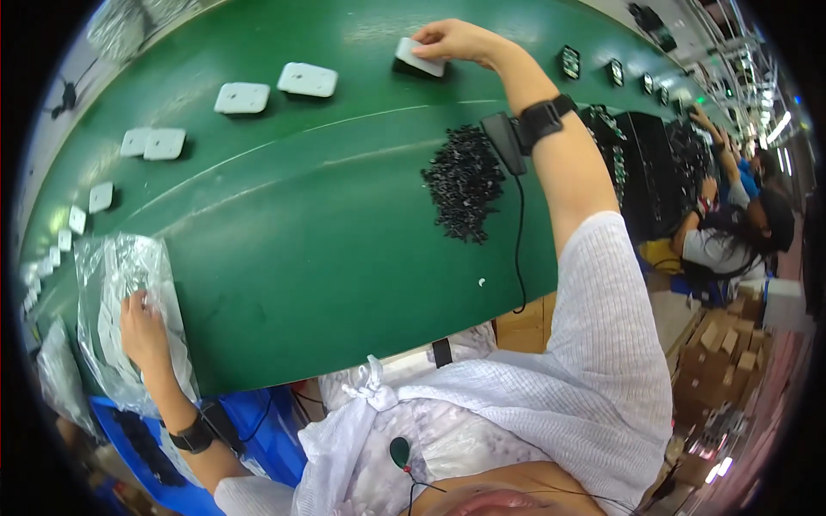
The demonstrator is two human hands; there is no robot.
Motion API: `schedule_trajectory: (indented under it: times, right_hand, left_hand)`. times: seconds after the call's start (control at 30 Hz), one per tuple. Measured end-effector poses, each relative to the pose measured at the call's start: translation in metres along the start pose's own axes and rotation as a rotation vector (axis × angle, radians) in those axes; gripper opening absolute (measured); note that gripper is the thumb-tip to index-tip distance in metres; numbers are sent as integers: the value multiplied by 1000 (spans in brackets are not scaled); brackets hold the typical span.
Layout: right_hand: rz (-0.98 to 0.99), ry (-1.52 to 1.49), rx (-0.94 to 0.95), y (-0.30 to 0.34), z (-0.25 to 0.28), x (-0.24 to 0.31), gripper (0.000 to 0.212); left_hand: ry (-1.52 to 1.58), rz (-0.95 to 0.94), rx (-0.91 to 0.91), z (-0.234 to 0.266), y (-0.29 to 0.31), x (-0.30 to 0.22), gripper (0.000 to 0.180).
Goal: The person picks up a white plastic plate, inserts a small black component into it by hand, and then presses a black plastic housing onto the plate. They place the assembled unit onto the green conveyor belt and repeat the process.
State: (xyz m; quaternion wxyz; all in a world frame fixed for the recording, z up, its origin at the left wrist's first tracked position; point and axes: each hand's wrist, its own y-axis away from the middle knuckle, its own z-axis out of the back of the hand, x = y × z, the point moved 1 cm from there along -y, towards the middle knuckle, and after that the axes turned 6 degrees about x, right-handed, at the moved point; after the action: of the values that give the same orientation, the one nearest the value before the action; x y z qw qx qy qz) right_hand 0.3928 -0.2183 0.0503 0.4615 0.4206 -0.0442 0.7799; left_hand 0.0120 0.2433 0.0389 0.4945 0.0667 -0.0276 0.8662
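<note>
My right hand [447,41] is stretched to the far side of the green table, its thumb and fingers closed on a small case with a white top and black underside [419,59]. The case is tilted just at the tabletop. My left hand [144,334] is at a clear plastic bag [95,284] holding flat white pieces. Its fingers are curled in at the bag's contents, and what they pinch is hidden. White-topped cases [308,80] lie left of my right hand in a spaced line, continuing down the table's left side.
A heap of small black parts [465,185] lies on the green table [327,241], beside a black device with a cable [503,144]. Green circuit boards in black housings [570,62] run off right. A blue bin [275,434] stands below left. Other people [731,232] work at right.
</note>
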Motion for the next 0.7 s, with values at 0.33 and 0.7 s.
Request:
schedule_trajectory:
  times: [0.33,0.7]
  right_hand:
    - [140,188,-417,123,2,0,20]
    - [0,75,-624,222,-112,-40,20]
  left_hand:
    - [-101,-111,-382,29,13,0,22]
    - [1525,-232,-38,36,66,-143,16]
